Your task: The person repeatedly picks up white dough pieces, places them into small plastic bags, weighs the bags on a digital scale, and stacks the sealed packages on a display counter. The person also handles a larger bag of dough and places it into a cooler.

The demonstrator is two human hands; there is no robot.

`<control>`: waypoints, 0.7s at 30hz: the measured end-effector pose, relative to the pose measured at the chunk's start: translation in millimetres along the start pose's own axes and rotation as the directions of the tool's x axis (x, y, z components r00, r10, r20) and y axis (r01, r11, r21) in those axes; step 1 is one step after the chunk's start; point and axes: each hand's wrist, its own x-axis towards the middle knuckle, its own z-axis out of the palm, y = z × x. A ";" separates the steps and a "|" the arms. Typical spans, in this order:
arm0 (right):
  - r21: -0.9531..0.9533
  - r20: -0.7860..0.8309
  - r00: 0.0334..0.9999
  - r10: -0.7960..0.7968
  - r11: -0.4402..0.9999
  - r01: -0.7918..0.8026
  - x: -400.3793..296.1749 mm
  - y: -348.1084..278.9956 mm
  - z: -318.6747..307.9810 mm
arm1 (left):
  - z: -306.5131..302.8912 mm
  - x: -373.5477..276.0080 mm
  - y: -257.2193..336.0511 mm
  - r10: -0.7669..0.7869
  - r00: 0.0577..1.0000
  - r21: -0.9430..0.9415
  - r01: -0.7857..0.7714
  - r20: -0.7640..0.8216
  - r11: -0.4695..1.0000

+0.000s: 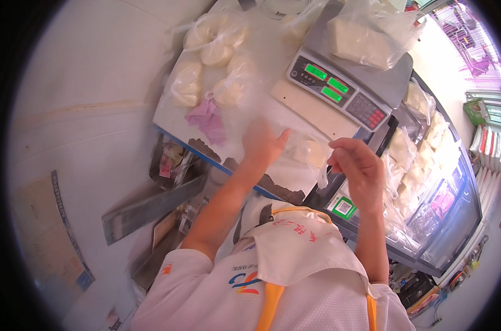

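A clear plastic bag (310,151) with a pale block inside lies on the white worktop (281,171), between my two hands. My right hand (360,171) has its fingertips pinched at the bag's right side, by a loose handle. My left hand (262,140) is motion-blurred to the left of the bag, with its thumb apart; whether its fingers hold anything is unclear. Ahead on the right, a digital weighing scale (337,89) with lit green displays carries a larger bagged pale block (360,43). A cream board (312,107) lies in front of the scale.
Bagged round pale pieces (217,39) and a pink cloth (207,120) rest on the worktop's left. A glass display case (461,198) holding several bagged blocks stands at right. An open drawer (151,211) juts out below left. A printed code card (344,207) is near my right wrist.
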 end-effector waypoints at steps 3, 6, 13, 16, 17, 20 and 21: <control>-0.021 -0.005 1.000 0.009 1.000 -0.009 -16.9 8.3 7.5 | 24.5 0.8 -19.8 0.065 0.997 0.006 -0.065 0.038 0.998; -0.195 0.067 0.960 -0.272 0.940 0.280 -28.2 10.5 23.2 | -12.7 -8.4 -23.4 0.036 0.999 -0.057 -0.038 -0.031 0.998; -0.314 0.196 0.913 -0.358 0.859 0.404 -54.2 43.6 101.4 | -177.7 -77.7 44.4 0.036 0.997 -0.326 -0.012 0.069 0.945; -0.458 0.268 0.953 -0.139 0.852 0.253 -63.3 43.6 97.6 | -179.5 -95.6 56.0 0.092 0.996 -0.384 -0.083 0.005 0.920; -0.440 0.279 0.959 -0.050 0.881 0.174 -56.7 44.1 93.8 | -179.0 -101.1 60.5 0.127 0.992 -0.401 -0.126 -0.025 0.907; -0.049 0.296 0.955 -0.005 0.999 0.021 -43.9 61.3 82.7 | -174.2 -122.2 78.6 0.253 0.964 -0.406 -0.263 -0.080 0.875; 0.393 0.293 0.956 0.019 0.909 -0.138 -42.0 67.6 83.7 | -171.2 -129.6 81.5 0.283 0.954 -0.409 -0.300 -0.103 0.862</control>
